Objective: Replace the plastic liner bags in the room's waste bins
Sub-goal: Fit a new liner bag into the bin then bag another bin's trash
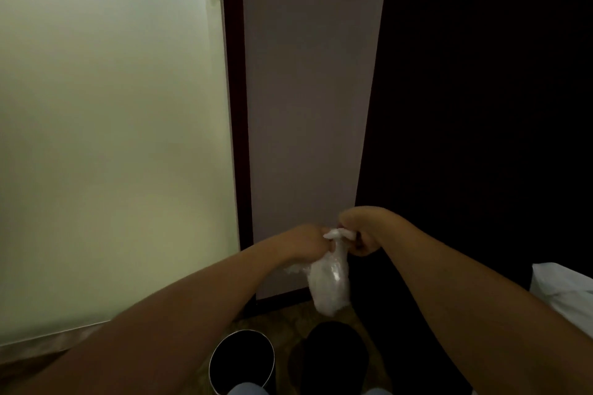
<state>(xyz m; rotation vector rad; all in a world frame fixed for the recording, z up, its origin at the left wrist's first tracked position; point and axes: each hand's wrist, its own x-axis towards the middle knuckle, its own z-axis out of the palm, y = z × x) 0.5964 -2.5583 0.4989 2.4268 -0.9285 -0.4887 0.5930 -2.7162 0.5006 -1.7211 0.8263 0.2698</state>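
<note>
A small clear plastic liner bag (330, 282) hangs in the air in front of me, its neck bunched into a white twist between both hands. My left hand (305, 242) grips the neck from the left. From the right, my right hand (356, 236) pinches the twisted end. Below them on the floor stands a round dark waste bin (242, 359) with a pale rim, its inside black. To its right is a second round dark shape (333, 359); whether it is another bin is unclear.
A frosted glass panel (112, 138) fills the left, edged by a dark red frame (236, 106). A pale wall panel (308, 90) stands ahead, with darkness to its right. A white cloth surface (564, 292) shows at the right edge. My knees sit at the bottom.
</note>
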